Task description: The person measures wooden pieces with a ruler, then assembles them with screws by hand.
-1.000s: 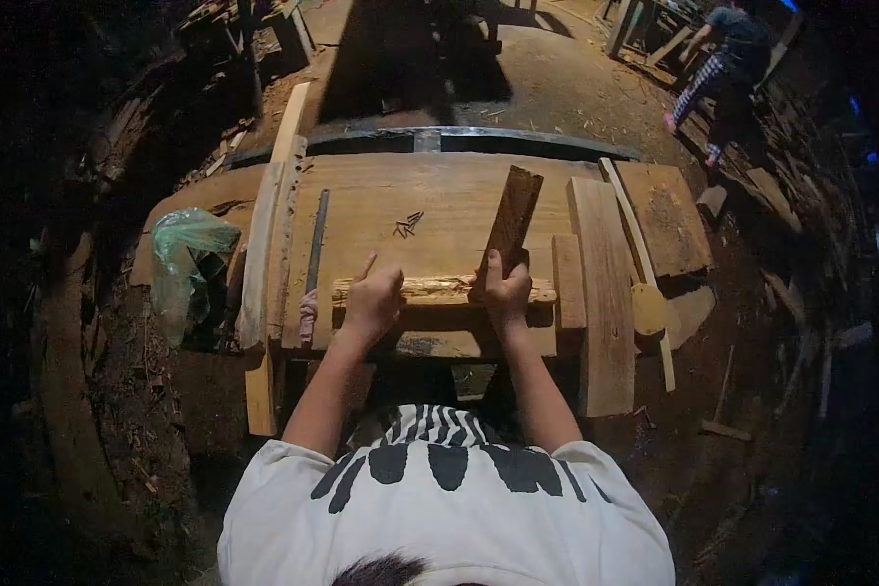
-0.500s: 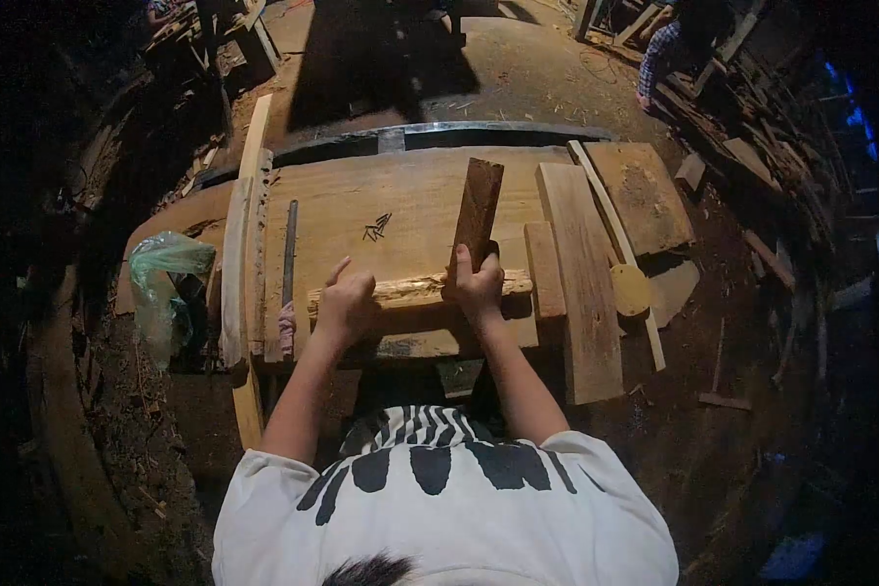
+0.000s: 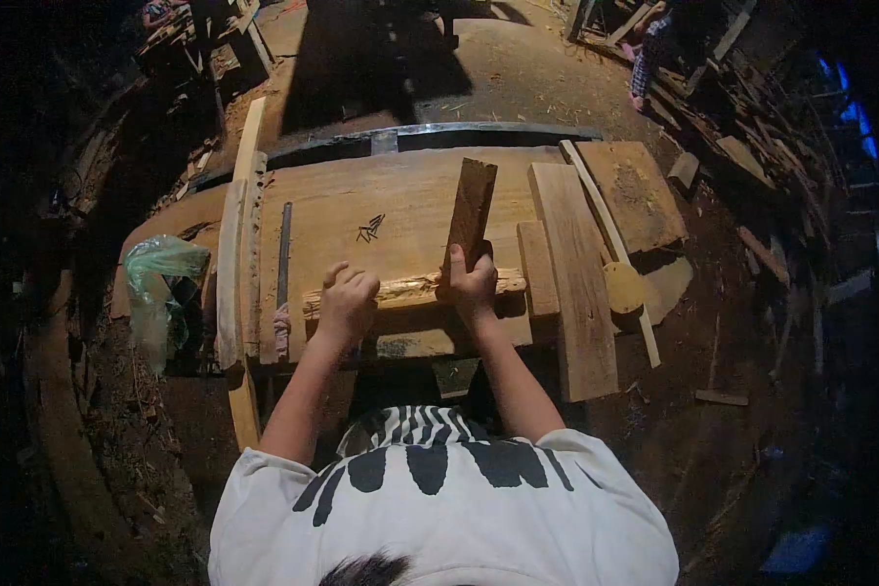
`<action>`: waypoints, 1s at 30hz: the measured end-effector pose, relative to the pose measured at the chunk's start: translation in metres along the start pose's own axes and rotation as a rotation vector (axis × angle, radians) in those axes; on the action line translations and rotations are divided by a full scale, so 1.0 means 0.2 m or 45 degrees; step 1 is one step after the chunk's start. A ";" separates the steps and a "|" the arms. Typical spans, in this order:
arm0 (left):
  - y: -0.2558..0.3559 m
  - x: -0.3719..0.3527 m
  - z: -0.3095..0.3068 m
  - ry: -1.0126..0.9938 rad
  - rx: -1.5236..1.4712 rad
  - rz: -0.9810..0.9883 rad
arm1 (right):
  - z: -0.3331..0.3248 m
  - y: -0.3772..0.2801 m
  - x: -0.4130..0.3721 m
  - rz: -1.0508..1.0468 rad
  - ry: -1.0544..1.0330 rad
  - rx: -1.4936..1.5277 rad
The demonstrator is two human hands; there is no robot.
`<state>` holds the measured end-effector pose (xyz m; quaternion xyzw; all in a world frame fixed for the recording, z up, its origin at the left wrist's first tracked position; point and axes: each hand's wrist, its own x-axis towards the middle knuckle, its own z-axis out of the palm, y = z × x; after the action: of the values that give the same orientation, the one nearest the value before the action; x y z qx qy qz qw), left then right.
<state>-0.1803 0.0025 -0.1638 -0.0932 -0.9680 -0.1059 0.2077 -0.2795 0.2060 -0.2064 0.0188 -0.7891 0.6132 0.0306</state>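
My right hand (image 3: 474, 283) is wrapped round the lower end of a dark brown wooden block (image 3: 472, 200), which points away from me, its thumb along the near face. Beneath that hand lies a rough, split-faced wooden strip (image 3: 410, 290), set crosswise near the front of a broad wooden board (image 3: 410, 186). My left hand (image 3: 347, 301) is over the strip's left part, with its fingers curled in. Whatever those fingers may hold is hidden. Beyond the strip, several dark nails (image 3: 370, 229) lie in a small heap on the board.
A metal rod with a cloth-wrapped end (image 3: 282, 327) and long slats (image 3: 232, 254) lie left, near a green plastic bag (image 3: 166, 269). Planks (image 3: 576, 283) and a round yellowish disc (image 3: 625, 288) are on the right. Another person's leg (image 3: 645, 73) shows at the far right.
My left hand's raised finger has curled in toward the others. My right hand still grips the wooden block. The whole view has shifted slightly.
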 end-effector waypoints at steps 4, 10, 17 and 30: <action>-0.07 -0.03 0.01 -0.038 -0.081 0.050 | -0.01 -0.01 -0.01 0.036 -0.064 0.258; -0.04 -0.02 0.00 -0.118 -0.103 -0.015 | 0.05 0.12 0.04 0.045 -0.005 0.141; -0.05 0.01 -0.02 -0.194 -0.333 -0.075 | -0.06 -0.19 -0.05 0.041 0.001 0.125; -0.06 -0.08 -0.05 -0.054 -0.055 -0.144 | -0.04 -0.17 -0.05 -0.048 0.024 0.045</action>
<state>-0.1639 -0.0132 -0.1637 -0.0449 -0.9734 -0.1362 0.1786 -0.2663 0.2058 -0.1714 0.0284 -0.7773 0.6265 0.0494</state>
